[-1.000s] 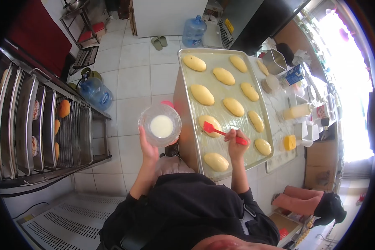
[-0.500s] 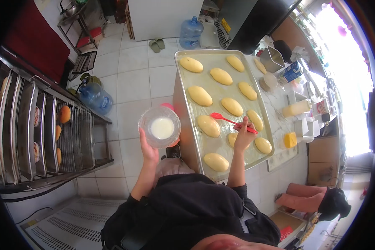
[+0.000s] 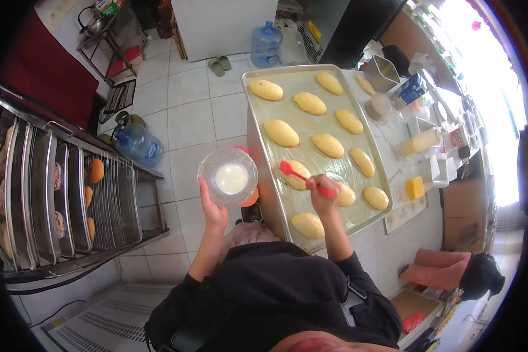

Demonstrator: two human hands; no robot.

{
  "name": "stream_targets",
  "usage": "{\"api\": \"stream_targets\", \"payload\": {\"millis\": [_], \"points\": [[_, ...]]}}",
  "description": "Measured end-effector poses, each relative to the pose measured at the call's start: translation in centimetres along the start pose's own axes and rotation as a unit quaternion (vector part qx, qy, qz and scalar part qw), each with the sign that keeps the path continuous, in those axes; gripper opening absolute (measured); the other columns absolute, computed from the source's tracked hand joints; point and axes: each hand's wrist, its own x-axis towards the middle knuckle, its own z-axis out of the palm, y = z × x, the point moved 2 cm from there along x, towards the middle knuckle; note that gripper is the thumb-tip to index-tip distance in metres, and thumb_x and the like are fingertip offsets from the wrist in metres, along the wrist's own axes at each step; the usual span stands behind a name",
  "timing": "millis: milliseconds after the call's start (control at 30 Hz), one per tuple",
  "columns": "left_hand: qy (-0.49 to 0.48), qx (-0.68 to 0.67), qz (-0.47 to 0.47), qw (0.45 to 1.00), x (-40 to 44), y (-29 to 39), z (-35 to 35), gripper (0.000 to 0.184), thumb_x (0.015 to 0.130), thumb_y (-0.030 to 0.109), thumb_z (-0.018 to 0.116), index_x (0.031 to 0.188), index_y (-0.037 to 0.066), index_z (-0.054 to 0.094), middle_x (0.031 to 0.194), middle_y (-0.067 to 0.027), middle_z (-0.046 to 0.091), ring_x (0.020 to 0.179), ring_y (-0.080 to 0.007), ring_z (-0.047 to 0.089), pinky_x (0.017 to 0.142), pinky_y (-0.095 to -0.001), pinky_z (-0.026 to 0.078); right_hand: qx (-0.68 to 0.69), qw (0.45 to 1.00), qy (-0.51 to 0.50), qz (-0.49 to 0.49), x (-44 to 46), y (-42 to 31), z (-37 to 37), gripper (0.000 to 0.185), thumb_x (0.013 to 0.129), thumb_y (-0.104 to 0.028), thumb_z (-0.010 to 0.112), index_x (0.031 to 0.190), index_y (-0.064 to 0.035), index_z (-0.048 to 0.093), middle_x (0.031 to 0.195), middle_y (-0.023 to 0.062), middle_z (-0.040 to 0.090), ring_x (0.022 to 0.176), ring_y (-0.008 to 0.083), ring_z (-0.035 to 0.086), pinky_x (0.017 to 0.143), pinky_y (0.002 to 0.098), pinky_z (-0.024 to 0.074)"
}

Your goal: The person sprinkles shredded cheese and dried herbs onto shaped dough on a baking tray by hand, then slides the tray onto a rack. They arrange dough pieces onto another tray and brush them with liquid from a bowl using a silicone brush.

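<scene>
My left hand (image 3: 213, 208) grips a clear bowl (image 3: 203, 176) by its near side, with a pool of pale milky liquid (image 3: 232, 178) in the bottom. A red pastry brush (image 3: 301, 175) is held by its handle in my right hand (image 3: 324, 195), fingers wrapped round it. Its bristle head lies over an oval dough piece (image 3: 293, 180) in the left column, seemingly touching the top. Several more pale, glossy dough pieces (image 3: 281, 133) sit in rows on a large metal baking tray (image 3: 349, 221), which stands to the right of the bowl.
A rack (image 3: 152, 226) with trays of baked buns is at the left. Along the right counter (image 3: 376, 136) stand a blue carton (image 3: 412, 89), a metal container (image 3: 382, 73) and a yellow block (image 3: 415, 188). Another person (image 3: 437, 270) is at lower right. Water jugs (image 3: 266, 46) stand on the floor.
My right hand has moved left and slightly down with the brush, bringing the head from the dough piece's upper right edge onto its upper left. The bowl stays in my left hand.
</scene>
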Motion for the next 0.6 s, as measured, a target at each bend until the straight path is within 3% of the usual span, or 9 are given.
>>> {"api": "stream_targets", "payload": {"millis": [67,267,333,500,600], "points": [[-0.002,-0.001,0.0,1.0,0.3,-0.5,-0.3,0.052,0.092,0.042,0.031,0.132,0.008,0.03,0.13,-0.0064,0.039,0.118,-0.0198,0.039,0.098,-0.0356,0.032,0.0,0.999,-0.037,-0.034,-1.2,-0.3,-0.8,0.013,0.072,-0.006,0.067,0.065,-0.0032,0.056,0.058,0.0079,0.054,0.051,0.019,0.053,0.048,0.0279,0.0396],[-0.005,0.01,-0.017,1.0,0.3,-1.0,0.6,0.053,0.092,0.042,0.032,0.131,0.008,0.03,0.13,-0.0067,0.039,0.119,-0.0205,0.038,0.099,-0.0361,0.032,-0.009,0.997,-0.036,0.062,-3.1,0.2,-6.3,0.014,0.076,-0.008,0.064,0.064,-0.0033,0.057,0.058,0.0058,0.055,0.048,0.0148,0.053,0.046,0.0261,0.0399],[-0.022,0.021,-0.031,0.999,0.4,-1.3,1.3,0.053,0.092,0.043,0.032,0.131,0.008,0.03,0.129,-0.0071,0.039,0.119,-0.0208,0.038,0.099,-0.0365,0.032,-0.008,0.991,0.041,0.125,-3.5,1.1,-8.6,0.025,0.085,-0.019,0.056,0.069,-0.0003,0.053,0.058,0.0058,0.055,0.051,0.0116,0.053,0.047,0.0228,0.0416],[-0.106,0.032,-0.072,0.991,1.0,-3.6,4.3,0.055,0.091,0.045,0.031,0.132,0.008,0.029,0.129,-0.009,0.039,0.119,-0.0219,0.038,0.098,-0.0374,0.034,0.142,0.967,0.209,0.019,0.3,-1.7,-11.3,0.028,0.087,-0.027,0.052,0.085,0.0005,0.046,0.068,0.0115,0.054,0.05,0.014,0.051,0.045,0.0232,0.0436],[-0.13,0.008,-0.095,0.987,1.1,-5.1,6.9,0.057,0.091,0.046,0.033,0.128,0.003,0.031,0.126,-0.0099,0.042,0.116,-0.021,0.042,0.097,-0.0361,0.033,0.21,0.93,0.297,0.044,1.8,-4.3,-9.6,0.03,0.089,-0.028,0.049,0.085,0.002,0.047,0.068,0.0111,0.055,0.053,0.0128,0.053,0.047,0.0228,0.0438]]}}
